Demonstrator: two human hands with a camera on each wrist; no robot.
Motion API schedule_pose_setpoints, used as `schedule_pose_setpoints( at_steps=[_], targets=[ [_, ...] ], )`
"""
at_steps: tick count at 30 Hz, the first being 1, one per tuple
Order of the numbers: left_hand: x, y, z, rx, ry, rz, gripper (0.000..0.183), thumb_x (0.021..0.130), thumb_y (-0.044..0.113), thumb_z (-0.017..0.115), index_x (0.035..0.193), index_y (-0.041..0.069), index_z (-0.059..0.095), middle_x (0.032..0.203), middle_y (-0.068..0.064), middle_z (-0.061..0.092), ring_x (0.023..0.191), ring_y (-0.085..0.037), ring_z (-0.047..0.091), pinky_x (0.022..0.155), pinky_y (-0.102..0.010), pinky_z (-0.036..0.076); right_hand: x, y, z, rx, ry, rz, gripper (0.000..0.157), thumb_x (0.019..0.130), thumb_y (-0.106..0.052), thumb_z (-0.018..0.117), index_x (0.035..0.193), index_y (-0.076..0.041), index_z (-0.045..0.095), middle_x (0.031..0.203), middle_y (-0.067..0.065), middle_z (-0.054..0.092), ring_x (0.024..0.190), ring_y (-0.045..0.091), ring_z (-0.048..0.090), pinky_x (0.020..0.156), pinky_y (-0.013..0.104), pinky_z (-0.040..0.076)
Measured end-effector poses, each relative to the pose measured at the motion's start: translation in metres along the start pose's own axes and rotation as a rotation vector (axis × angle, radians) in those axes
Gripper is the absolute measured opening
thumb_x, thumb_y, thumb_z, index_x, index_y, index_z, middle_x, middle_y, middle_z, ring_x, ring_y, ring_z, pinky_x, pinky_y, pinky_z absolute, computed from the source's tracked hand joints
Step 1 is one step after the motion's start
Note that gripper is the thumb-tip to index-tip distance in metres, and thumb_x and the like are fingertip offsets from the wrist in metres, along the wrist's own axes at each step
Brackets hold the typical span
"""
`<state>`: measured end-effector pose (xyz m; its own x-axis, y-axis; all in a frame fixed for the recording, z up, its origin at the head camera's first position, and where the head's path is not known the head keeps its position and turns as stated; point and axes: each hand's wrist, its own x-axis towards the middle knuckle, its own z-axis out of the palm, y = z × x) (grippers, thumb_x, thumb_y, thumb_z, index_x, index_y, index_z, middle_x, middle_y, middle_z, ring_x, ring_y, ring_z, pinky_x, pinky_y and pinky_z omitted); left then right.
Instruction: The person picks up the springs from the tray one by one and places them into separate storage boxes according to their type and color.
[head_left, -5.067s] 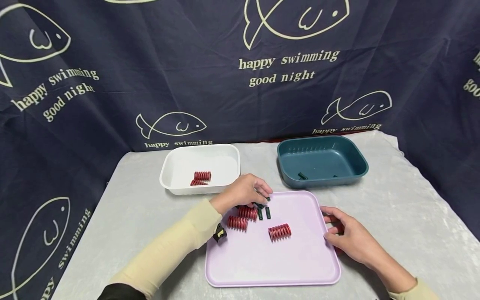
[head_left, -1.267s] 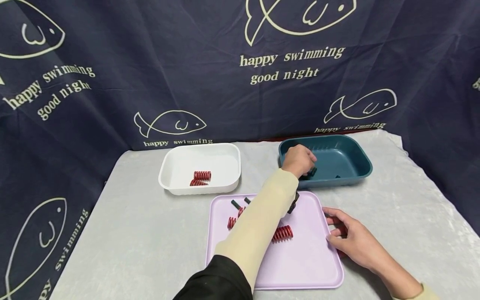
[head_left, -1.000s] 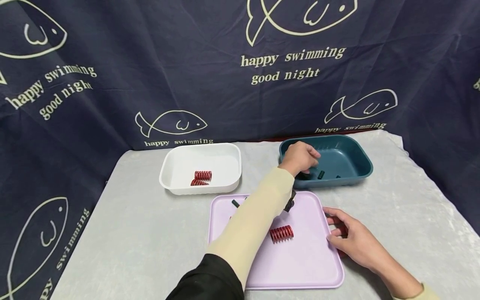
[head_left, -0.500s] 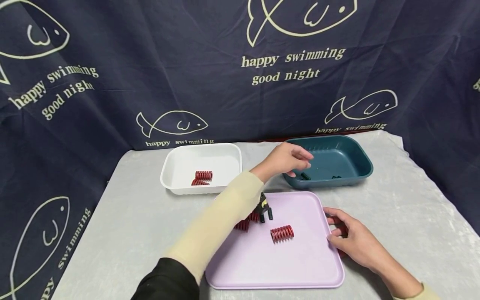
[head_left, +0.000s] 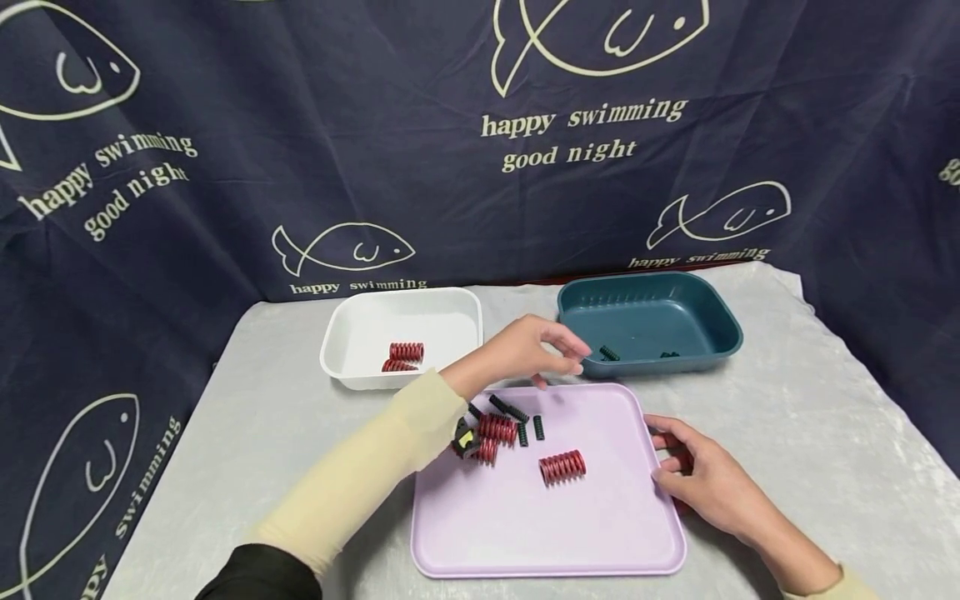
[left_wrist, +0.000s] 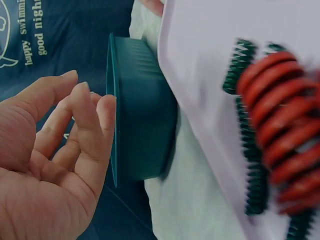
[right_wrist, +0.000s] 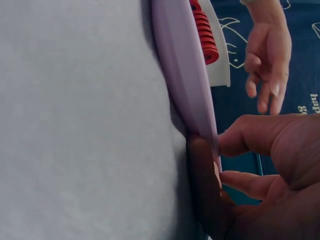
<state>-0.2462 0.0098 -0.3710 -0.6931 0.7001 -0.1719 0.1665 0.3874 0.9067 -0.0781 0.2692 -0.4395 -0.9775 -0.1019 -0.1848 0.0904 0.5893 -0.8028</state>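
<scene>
My left hand [head_left: 528,346] hangs over the far edge of the lilac tray [head_left: 555,533], fingers loosely bent and holding nothing. In the left wrist view that hand [left_wrist: 65,150] shows nothing between its fingertips. Below it, at the tray's far left, several small dark green springs [head_left: 538,428] lie around two large red springs [head_left: 497,429]. Another red spring [head_left: 562,467] lies alone mid-tray. My right hand [head_left: 701,467] holds the tray's right rim; in the right wrist view its thumb and fingers pinch the rim [right_wrist: 187,75].
Behind the tray stand a white box [head_left: 450,379] with two red springs [head_left: 407,352] and, to the right, a teal box [head_left: 660,321] with several green springs [head_left: 609,353]. A dark wrist camera [head_left: 465,440] partly covers springs at the tray's left. A printed curtain [head_left: 450,167] hangs behind.
My left hand went from the tray's springs into the teal box and let go of a dark green spring there. It has since drawn back left over the tray. The right hand stays put.
</scene>
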Motion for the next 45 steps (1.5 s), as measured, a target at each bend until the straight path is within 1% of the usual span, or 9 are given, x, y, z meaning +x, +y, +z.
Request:
schedule_pose_setpoints(
  at_steps=[6,9,11,16,21,25,31,38,45],
  targets=[
    [-0.023,-0.012,-0.006,-0.013,-0.006,-0.003,0.028,0.092,0.012,0.079,0.12,0.008,0.077,0.116,-0.004,0.074,0.094,-0.015,0.071,0.062,-0.037,0.065,-0.002,0.0,0.0,0.009,0.008,-0.012,0.068,0.087,0.004,0.073,0.148,0.003,0.045,0.119,0.014,0.061,0.086,0.015,0.057,0.063,0.023,0.052],
    [-0.034,-0.018,-0.011,-0.006,0.001,-0.011,0.028,0.092,0.01,0.078,0.12,0.006,0.076,0.117,-0.005,0.074,0.096,-0.019,0.072,0.062,-0.038,0.065,-0.002,0.0,0.001,0.004,0.013,-0.021,0.067,0.086,0.004,0.073,0.148,0.003,0.046,0.118,0.013,0.062,0.086,0.014,0.056,0.063,0.023,0.051],
    [-0.041,-0.023,-0.014,-0.003,0.002,-0.024,0.029,0.092,0.009,0.078,0.121,0.004,0.075,0.117,-0.004,0.074,0.095,-0.026,0.072,0.062,-0.038,0.065,-0.002,-0.001,0.001,-0.005,0.019,-0.03,0.066,0.086,0.004,0.073,0.147,0.002,0.047,0.117,0.012,0.063,0.085,0.013,0.056,0.063,0.022,0.051],
    [-0.054,-0.034,-0.021,0.005,0.011,-0.069,0.029,0.092,0.007,0.077,0.121,0.005,0.075,0.115,-0.002,0.075,0.093,-0.037,0.073,0.06,-0.037,0.065,-0.002,-0.001,0.0,-0.029,0.029,-0.045,0.065,0.086,0.003,0.074,0.146,0.002,0.049,0.115,0.01,0.063,0.086,0.013,0.056,0.064,0.022,0.049],
    [-0.064,-0.042,-0.025,0.005,0.026,-0.096,0.029,0.092,0.0,0.075,0.121,0.002,0.074,0.119,-0.009,0.074,0.081,-0.04,0.072,0.058,-0.038,0.064,-0.002,0.0,0.0,-0.013,0.024,-0.045,0.065,0.086,0.004,0.074,0.146,0.002,0.048,0.115,0.011,0.063,0.085,0.013,0.056,0.063,0.022,0.05],
    [-0.068,-0.046,-0.025,0.02,0.031,-0.112,0.028,0.092,-0.001,0.075,0.121,0.002,0.075,0.12,-0.012,0.073,0.079,-0.039,0.071,0.057,-0.04,0.064,-0.002,0.0,-0.001,-0.003,0.015,-0.041,0.066,0.087,0.003,0.074,0.147,0.002,0.048,0.116,0.012,0.063,0.085,0.014,0.057,0.062,0.023,0.051],
    [-0.071,-0.051,-0.02,0.067,0.05,-0.121,0.026,0.093,-0.002,0.073,0.118,0.005,0.076,0.116,-0.008,0.074,0.073,-0.031,0.07,0.056,-0.041,0.064,-0.002,0.0,-0.001,-0.005,0.001,-0.035,0.066,0.087,0.001,0.074,0.148,0.002,0.047,0.118,0.013,0.063,0.087,0.016,0.057,0.062,0.024,0.052],
    [-0.075,-0.059,-0.014,0.087,0.111,-0.137,0.027,0.094,-0.006,0.069,0.115,0.008,0.078,0.108,-0.007,0.075,0.063,-0.023,0.069,0.056,-0.038,0.064,-0.002,0.001,-0.002,-0.011,0.003,-0.041,0.066,0.088,0.0,0.074,0.148,0.002,0.047,0.116,0.012,0.061,0.087,0.016,0.056,0.061,0.024,0.051],
    [-0.079,-0.066,-0.008,0.188,0.153,-0.128,0.027,0.091,-0.007,0.072,0.11,0.01,0.08,0.094,-0.005,0.077,0.05,-0.016,0.063,0.049,-0.033,0.06,-0.002,0.001,-0.001,0.001,-0.005,-0.025,0.067,0.088,0.0,0.074,0.149,0.002,0.045,0.118,0.013,0.061,0.088,0.018,0.057,0.061,0.024,0.052]
  ],
)
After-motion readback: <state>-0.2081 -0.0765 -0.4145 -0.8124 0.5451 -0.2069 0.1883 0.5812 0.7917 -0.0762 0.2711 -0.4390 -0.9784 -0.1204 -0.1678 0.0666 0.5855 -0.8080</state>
